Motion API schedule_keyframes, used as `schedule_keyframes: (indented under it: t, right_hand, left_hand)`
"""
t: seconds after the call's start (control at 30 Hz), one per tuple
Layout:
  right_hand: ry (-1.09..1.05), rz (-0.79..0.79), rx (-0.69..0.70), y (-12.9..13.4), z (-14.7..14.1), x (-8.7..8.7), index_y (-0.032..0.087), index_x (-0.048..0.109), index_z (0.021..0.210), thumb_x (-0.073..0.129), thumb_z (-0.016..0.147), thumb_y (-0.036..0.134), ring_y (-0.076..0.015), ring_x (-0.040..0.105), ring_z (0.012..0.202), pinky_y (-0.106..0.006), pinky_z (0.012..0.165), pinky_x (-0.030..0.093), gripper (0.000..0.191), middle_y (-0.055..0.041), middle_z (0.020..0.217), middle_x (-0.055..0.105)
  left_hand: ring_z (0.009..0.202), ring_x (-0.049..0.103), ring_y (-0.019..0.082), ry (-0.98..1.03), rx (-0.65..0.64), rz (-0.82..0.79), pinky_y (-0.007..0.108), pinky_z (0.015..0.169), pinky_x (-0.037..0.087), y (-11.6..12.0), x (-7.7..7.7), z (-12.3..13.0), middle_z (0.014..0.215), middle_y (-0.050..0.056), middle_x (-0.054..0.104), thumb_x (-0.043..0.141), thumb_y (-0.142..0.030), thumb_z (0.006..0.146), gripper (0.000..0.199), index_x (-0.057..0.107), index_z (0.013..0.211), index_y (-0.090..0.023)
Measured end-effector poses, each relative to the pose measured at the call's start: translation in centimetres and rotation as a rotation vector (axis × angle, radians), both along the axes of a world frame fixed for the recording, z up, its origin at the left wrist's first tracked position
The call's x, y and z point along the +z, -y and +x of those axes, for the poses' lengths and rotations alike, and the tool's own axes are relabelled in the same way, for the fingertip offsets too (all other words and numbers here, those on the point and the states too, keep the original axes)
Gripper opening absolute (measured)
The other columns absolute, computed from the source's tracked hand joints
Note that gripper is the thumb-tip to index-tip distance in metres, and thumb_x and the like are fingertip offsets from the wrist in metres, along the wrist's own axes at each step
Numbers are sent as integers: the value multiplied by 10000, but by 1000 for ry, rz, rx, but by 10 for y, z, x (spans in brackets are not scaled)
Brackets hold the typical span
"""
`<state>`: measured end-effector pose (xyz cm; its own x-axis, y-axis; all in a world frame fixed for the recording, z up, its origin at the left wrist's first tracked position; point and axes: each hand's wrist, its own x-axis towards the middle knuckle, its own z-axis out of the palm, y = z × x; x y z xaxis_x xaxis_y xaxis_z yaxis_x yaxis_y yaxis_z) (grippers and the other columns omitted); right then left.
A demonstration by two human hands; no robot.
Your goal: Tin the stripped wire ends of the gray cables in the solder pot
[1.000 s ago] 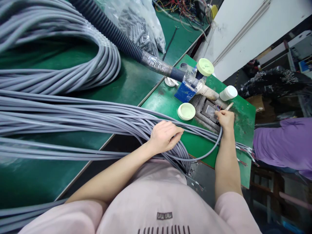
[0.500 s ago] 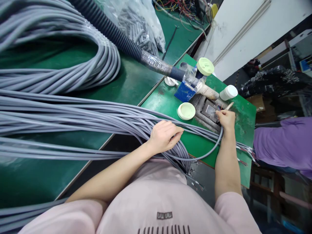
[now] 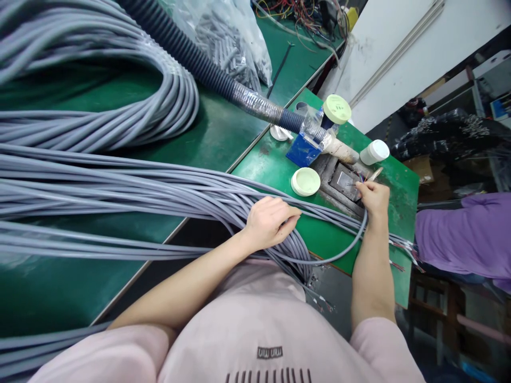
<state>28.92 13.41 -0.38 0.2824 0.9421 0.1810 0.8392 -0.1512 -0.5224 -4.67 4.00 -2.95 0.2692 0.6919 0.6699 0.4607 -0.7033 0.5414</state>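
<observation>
My right hand [image 3: 374,198] is closed around the stripped end of a grey cable [image 3: 351,246], which loops down below it. Thin coloured wires [image 3: 361,177] stick out past my fingertips, over the edge of a solder pot [image 3: 344,181] with a shiny square surface. On the bundle of grey cables [image 3: 223,194] lies my left hand [image 3: 272,222], fingers curled and thumb pressed to the forefinger. Whatever that hand grips, if anything, is hidden beneath it. Several cable ends [image 3: 403,244] with bared wires lie to the right of my right forearm.
A ribbed hose [image 3: 191,58] runs to a nozzle [image 3: 343,149] beside the pot, near a blue box [image 3: 303,150]. Round the pot stand a pale green lid [image 3: 305,182], a white jar [image 3: 374,152] and a yellow-lidded jar [image 3: 336,109]. A person in purple [image 3: 463,234] is at right.
My right hand has shifted slightly to the right with the cable, drawing the wire tips a little toward the pot's near edge. My left hand stays in place.
</observation>
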Motion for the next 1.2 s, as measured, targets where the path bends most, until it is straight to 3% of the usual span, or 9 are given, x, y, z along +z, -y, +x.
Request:
schedule_keyframes:
  t: [0.13, 0.2, 0.37, 0.5, 0.67, 0.77, 0.93, 1.07, 1.2]
  right_hand:
    - [-275, 77, 66, 37, -39, 27, 169, 603, 522, 664, 756, 363, -103, 427, 396, -243, 427, 308, 310, 33, 434, 504]
    - [-407, 124, 124, 61, -65, 37, 171, 589, 512, 676, 775, 340, -97, 438, 417, -237, 442, 324, 324, 30, 455, 515]
    - [-651, 205, 180, 109, -123, 38, 184, 720, 721, 682, 812, 345, -108, 462, 446, -238, 458, 360, 188, 38, 486, 536]
    - [-677, 156, 204, 129, -148, 31, 200, 703, 710, 678, 830, 361, -110, 475, 462, -239, 461, 381, 202, 38, 513, 545]
    - [-755, 97, 248, 138, -155, 27, 197, 677, 689, 666, 846, 345, -99, 493, 476, -225, 463, 405, 215, 31, 553, 578]
    - [-752, 24, 289, 143, -148, 26, 204, 712, 834, 666, 842, 363, -103, 515, 471, -226, 461, 431, 166, 31, 571, 598]
    - [-845, -194, 495, 155, -135, 22, 188, 716, 965, 554, 922, 378, -93, 495, 429, -217, 442, 409, 254, 36, 539, 577]
    - [-908, -213, 575, 160, -135, 18, 182, 719, 906, 542, 937, 360, -75, 431, 387, -208, 418, 360, 253, 51, 499, 529]
    - [-800, -102, 411, 162, -133, 16, 198, 716, 905, 568, 923, 369, -86, 459, 400, -214, 416, 365, 227, 51, 518, 537]
  left_hand:
    - [611, 556, 127, 65, -35, -45, 303, 615, 344, 1, 3, -1, 663, 6, 653, 562, -200, 890, 103, 664, 888, -190]
    - [625, 570, 125, 239, -75, -160, 296, 635, 377, 4, 7, 1, 676, 9, 664, 597, -215, 875, 86, 678, 866, -189]
    - [647, 585, 108, 974, -283, -873, 248, 628, 454, 17, 17, 26, 748, 15, 663, 726, -325, 795, 221, 690, 949, -171]
    - [607, 554, 76, 1254, -499, -1197, 210, 596, 445, 27, 20, 54, 759, -6, 640, 808, -331, 701, 379, 690, 1033, -189]
    - [585, 544, 76, 1386, -536, -1295, 210, 588, 434, 31, 21, 67, 669, -4, 618, 818, -352, 685, 303, 713, 892, -158]
    - [540, 487, 67, 1388, -511, -1330, 216, 560, 414, 28, 21, 62, 601, -21, 561, 833, -392, 658, 320, 698, 800, -139]
    - [507, 439, 64, 1381, -584, -1355, 210, 525, 380, 19, 17, 54, 533, -31, 485, 836, -388, 651, 349, 604, 617, -130]
    - [457, 407, 54, 1320, -782, -1511, 194, 474, 334, 17, 12, 59, 500, -44, 445, 836, -395, 643, 343, 649, 705, -114]
    - [507, 451, 51, 1348, -670, -1502, 178, 507, 346, 23, 15, 59, 598, -47, 498, 813, -397, 687, 403, 658, 954, -139]
